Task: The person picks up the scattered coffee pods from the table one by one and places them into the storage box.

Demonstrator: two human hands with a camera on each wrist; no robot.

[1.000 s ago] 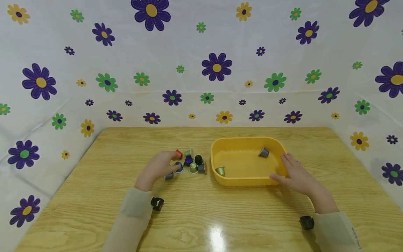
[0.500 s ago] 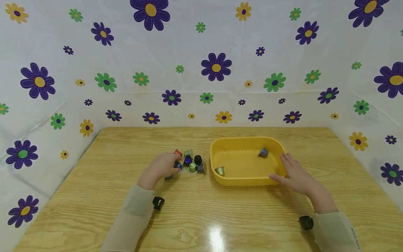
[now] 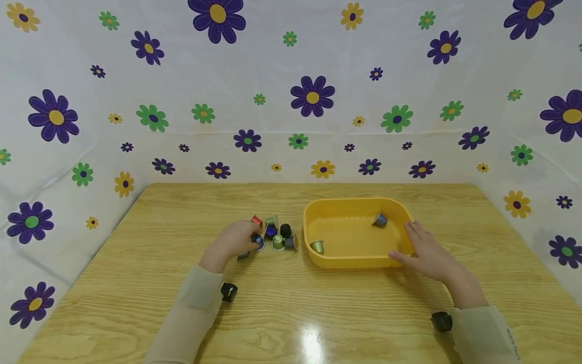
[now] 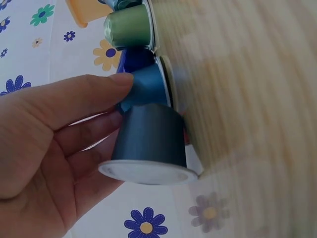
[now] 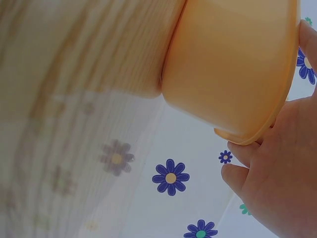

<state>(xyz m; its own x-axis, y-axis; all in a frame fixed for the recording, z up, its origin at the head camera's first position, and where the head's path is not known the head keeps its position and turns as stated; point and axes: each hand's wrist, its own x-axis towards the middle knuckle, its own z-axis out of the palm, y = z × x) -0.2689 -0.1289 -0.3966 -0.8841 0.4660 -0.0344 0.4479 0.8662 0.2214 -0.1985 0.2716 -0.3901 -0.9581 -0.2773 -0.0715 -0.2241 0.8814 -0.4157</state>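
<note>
My left hand (image 3: 231,242) is over the left side of a cluster of coffee capsules. Its thumb and fingers pinch a blue coffee capsule (image 4: 148,84), which still stands with its rim at the tabletop. Right beside it a dark grey-blue capsule (image 4: 149,134) lies near the palm, partly under the hand in the head view. A red capsule (image 3: 256,220) shows past the fingertips. My right hand (image 3: 427,253) rests with fingers extended on the right corner of a yellow plastic tub (image 3: 354,263), thumb on the front rim. Inside are a gold-green capsule (image 3: 318,246) and a grey-blue capsule (image 3: 380,220).
Between the left hand and the tub sit more capsules: a pale green one (image 3: 273,221), a purple one (image 3: 271,232), a black one (image 3: 286,230), a green one (image 3: 278,242) and a brown-grey one (image 3: 291,243). A flowered cloth (image 3: 336,146) rises behind the wooden table (image 3: 273,313).
The left hand has shifted slightly right, and its thumb and fingers have closed in on the blue capsule. The right hand and the tub stay where they were.
</note>
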